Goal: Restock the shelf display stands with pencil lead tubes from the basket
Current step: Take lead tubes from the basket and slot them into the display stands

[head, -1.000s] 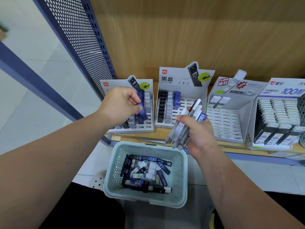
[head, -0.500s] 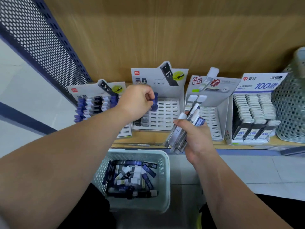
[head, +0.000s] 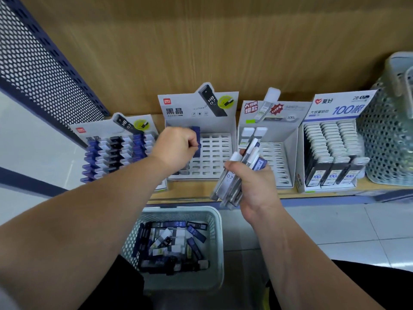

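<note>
Pencil lead tubes point(head: 228, 180) sit bunched in the closed right grip point(head: 252, 186). The left grip point(head: 176, 146) pinches a blue tube point(head: 196, 132) over the slotted display stand point(head: 214, 153), above the basket point(head: 183, 211).

Left side: blue perforated metal panel point(head: 44, 70), round holes, running diagonally back toward the wood-grain back wall point(head: 201, 41).
Below the panel: a blue rail point(head: 26, 182) crossing the pale floor.
Far right: pale green mesh container point(head: 388, 135) standing upright on the shelf point(head: 324, 194), contents not discernible.
Shelf front edge carries a blue strip point(head: 380, 195).
Floor point(head: 335, 233): light tiles, grout lines visible.
Bottom right: dark clothing point(head: 368, 278) on the person, partly in frame.
</note>
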The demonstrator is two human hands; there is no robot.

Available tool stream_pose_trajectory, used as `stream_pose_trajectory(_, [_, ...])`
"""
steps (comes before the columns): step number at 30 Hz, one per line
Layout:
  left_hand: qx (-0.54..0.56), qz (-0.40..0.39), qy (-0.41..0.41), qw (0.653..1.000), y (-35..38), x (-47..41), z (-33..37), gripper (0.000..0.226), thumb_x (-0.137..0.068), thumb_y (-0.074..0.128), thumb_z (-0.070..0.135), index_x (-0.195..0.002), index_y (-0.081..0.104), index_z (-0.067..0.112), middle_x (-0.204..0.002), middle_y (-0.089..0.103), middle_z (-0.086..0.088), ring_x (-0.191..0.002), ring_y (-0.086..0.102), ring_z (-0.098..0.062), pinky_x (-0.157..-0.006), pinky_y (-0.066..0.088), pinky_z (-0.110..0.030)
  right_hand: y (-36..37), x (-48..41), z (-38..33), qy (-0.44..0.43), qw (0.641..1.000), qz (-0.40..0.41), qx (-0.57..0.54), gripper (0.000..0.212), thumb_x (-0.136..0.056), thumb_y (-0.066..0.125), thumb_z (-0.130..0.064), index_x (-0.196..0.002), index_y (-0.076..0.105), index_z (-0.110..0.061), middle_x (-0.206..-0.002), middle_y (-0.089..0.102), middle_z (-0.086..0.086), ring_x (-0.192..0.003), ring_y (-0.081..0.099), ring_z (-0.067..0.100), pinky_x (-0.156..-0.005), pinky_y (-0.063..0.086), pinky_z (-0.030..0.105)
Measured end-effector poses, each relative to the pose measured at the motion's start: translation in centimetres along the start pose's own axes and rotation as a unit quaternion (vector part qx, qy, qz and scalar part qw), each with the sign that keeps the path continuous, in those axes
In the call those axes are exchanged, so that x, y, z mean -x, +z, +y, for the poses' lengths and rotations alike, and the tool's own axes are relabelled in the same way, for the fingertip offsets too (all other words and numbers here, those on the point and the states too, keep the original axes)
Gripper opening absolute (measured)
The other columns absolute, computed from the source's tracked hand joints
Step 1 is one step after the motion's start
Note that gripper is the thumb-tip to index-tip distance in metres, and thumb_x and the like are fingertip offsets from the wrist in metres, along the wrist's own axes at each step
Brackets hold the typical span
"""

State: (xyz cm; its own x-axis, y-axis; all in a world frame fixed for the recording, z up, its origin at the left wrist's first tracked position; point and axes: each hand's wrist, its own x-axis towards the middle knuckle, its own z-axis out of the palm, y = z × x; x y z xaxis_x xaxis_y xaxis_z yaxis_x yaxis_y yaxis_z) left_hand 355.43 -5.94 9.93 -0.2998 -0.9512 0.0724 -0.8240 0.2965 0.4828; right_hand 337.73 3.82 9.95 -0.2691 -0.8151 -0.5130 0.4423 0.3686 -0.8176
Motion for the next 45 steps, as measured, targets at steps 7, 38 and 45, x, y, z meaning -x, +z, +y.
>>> stream_pose_trajectory(7, [-0.014, -0.045, 0.003, 0.999, -0.5, 0.0, -0.3, 0.012, -0.081, 0.075, 0.006, -0.073, 0.072, 0.014, -0.079, 0.069, 0.002, -0.076, 0.061, -0.017, -0.073, 0.051, -0.031, -0.2, -0.1, 0.3, 0.006, 1.0, -0.001, 0.006, 0.046, -0.073, 0.084, -0.007, -0.116, 0.068, -0.01, -0.086, 0.071, 0.005, -0.084, 0.07, 0.028, -0.089, 0.057, 0.061])
stream_pose_trajectory(38, [0.241, -0.175, -0.119, 0.947, -4.1, 2.4, 4.0, 0.013, -0.089, 0.071, 0.034, -0.089, 0.072, 0.021, -0.082, 0.072, -0.005, -0.07, 0.068, -0.019, -0.069, 0.057, -0.037, 1.0, 1.2, -0.3, 0.025, 0.998, -0.049, -0.018, 0.03, -0.076, 0.08, -0.004, -0.098, 0.068, -0.022, -0.076, 0.068, 0.002, -0.073, 0.067, 0.022, -0.076, 0.054, 0.044])
stream_pose_trajectory(45, [0.33, -0.256, -0.141, 0.898, -3.6, 5.1, 5.7, 0.034, -0.081, 0.075, -0.003, -0.109, 0.067, 0.015, -0.083, 0.069, -0.011, -0.061, 0.061, -0.02, -0.069, 0.058, -0.036, 1.2, 2.3, -0.7, 0.067, 0.997, -0.036, -0.026, 0.028, -0.08, 0.077, -0.005, -0.104, 0.065, -0.014, -0.077, 0.069, 0.011, -0.063, 0.068, 0.031, -0.077, 0.053, 0.07])
